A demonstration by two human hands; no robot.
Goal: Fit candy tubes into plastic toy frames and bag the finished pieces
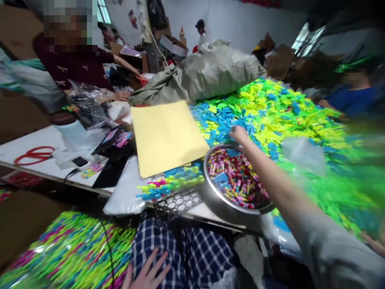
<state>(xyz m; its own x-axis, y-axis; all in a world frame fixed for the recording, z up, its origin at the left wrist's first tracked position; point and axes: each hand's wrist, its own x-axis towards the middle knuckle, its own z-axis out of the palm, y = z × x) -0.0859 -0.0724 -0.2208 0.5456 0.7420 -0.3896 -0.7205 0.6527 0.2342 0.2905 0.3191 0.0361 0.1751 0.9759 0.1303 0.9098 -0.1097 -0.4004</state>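
Note:
My left hand [148,273] lies with its fingers spread on the blue plaid cloth [156,237] over my lap and holds nothing. My right arm stretches across a steel bowl [207,176]. Just past the rim, my right hand [238,134] is curled in among blue plastic pieces [221,120]; its fingertips and anything in them are hidden. Inside the bowl are many small, colourful wrapped sticks [240,182] and a few blue pieces. Left of the bowl lies a yellow sheet [168,136], with a row of assembled coloured pieces [171,184] at its near edge.
A heap of green and yellow plastic pieces [285,108] covers the table's right side, below a grey sack [216,72]. Red scissors [34,155] and clear bags [126,192] lie left. A bag of coloured pieces [69,249] is beside my lap. Co-workers sit at left and right.

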